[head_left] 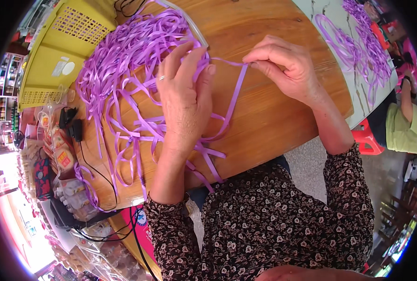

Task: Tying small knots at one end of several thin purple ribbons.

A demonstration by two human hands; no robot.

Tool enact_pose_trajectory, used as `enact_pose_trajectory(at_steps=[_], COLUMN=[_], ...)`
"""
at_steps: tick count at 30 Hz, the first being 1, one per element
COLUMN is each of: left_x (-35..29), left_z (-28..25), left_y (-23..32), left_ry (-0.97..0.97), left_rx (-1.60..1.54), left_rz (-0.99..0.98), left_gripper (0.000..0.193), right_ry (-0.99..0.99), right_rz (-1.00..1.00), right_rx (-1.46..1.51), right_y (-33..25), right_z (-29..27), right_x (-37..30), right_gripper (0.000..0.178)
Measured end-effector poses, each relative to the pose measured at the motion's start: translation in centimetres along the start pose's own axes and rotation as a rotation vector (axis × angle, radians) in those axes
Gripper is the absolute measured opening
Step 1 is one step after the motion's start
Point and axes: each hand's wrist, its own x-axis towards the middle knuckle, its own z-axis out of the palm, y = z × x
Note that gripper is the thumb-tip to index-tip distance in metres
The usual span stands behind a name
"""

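A purple ribbon point(237, 92) hangs from the thumb and fingertips of my right hand point(286, 65), which pinches it above the table. From that pinch, one stretch runs left toward my left hand and another curves down to the tabletop. My left hand point(185, 93), with a ring on one finger, has its fingers spread and thumb apart. It is held over the edge of a large heap of purple ribbons point(133, 47). Some purple shows between its thumb and index finger, but no clear grip on it is seen. Loose ribbon ends trail toward me below the left hand.
A yellow perforated plastic basket point(47, 61) stands at the left beside the heap. Black cables and an adapter point(77, 130) lie near packaged goods at the left table edge. More purple ribbons point(363, 51) lie on the marble-patterned surface at right, near a red stool point(368, 138) and another person.
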Motion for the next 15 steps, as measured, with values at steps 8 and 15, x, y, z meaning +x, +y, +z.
enact_pose_trajectory(at_steps=[8, 15], left_x=[-1.4, -1.2], left_z=[1.0, 0.4], left_y=[2.6, 2.7], left_ry=[-0.227, -0.281], left_rx=[-1.011, -1.100], left_rz=[-0.580, -0.893], left_gripper=[0.017, 0.014], right_ry=[-0.002, 0.028], right_rz=[-0.056, -0.173], right_rx=[0.093, -0.111], right_y=[-0.7, -0.5], right_z=[0.4, 0.7], right_x=[0.2, 0.0], right_gripper=[0.015, 0.017])
